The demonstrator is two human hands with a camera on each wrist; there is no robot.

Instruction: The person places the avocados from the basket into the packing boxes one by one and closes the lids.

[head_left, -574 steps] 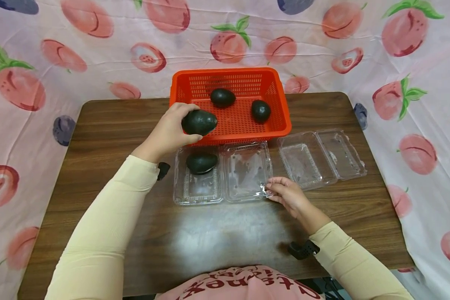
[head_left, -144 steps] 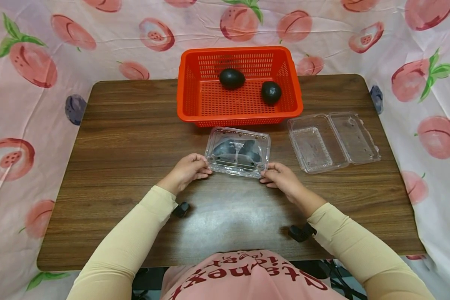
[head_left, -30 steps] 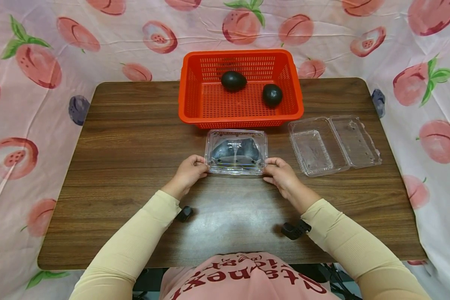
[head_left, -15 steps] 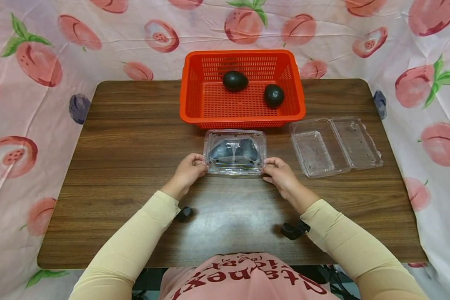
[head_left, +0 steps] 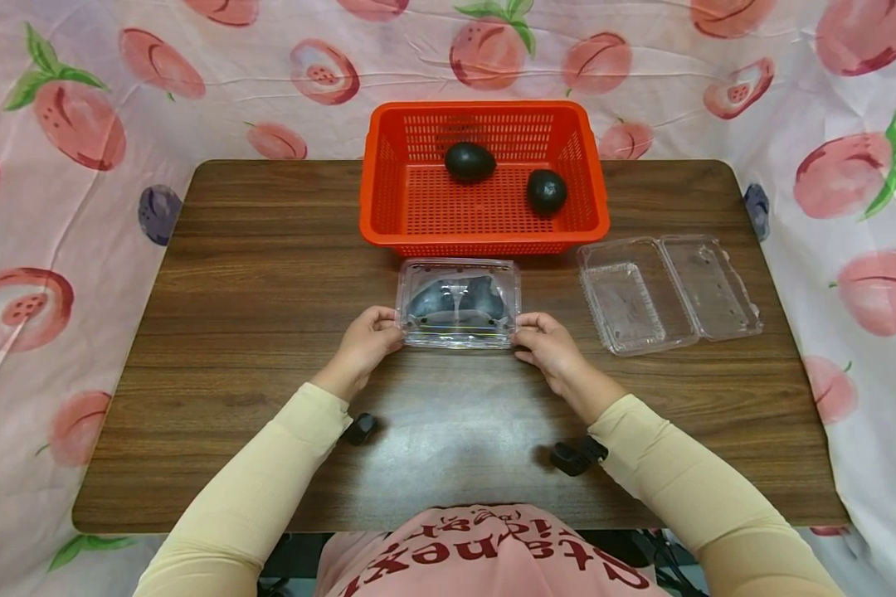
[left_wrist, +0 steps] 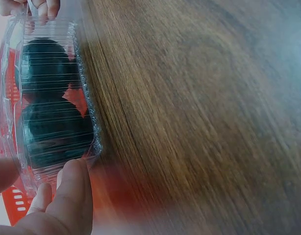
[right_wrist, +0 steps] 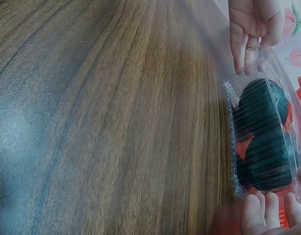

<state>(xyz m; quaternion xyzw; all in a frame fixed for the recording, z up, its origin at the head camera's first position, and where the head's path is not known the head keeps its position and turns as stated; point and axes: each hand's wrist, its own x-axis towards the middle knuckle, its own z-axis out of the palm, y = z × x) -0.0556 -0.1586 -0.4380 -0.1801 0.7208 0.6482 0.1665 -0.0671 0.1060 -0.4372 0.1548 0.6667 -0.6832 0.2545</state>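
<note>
A clear plastic clamshell container [head_left: 459, 338] lies on the table with its lid closed. Two dark avocados [left_wrist: 45, 68] show through its ribbed wall, side by side. My left hand [head_left: 364, 347] grips the container's near left corner between thumb and fingers. At the near right corner, my right hand [head_left: 556, 352] pinches the rim the same way. In the right wrist view both hands are at opposite ends of the container, and the avocados [right_wrist: 268, 156] fill much of its inside.
Behind the container stands an orange-red plastic basket [head_left: 485, 238] holding two avocados [head_left: 470, 162]. To the right a second clear clamshell [head_left: 668, 290] lies open on the wooden table [head_left: 269, 249]. A peach-print cloth [head_left: 388, 66] hangs around the back and sides.
Earlier the container was open with one avocado in it and my left hand held another; both avocados are now inside under the lid. In the last half second both hands shifted it slightly left.
</note>
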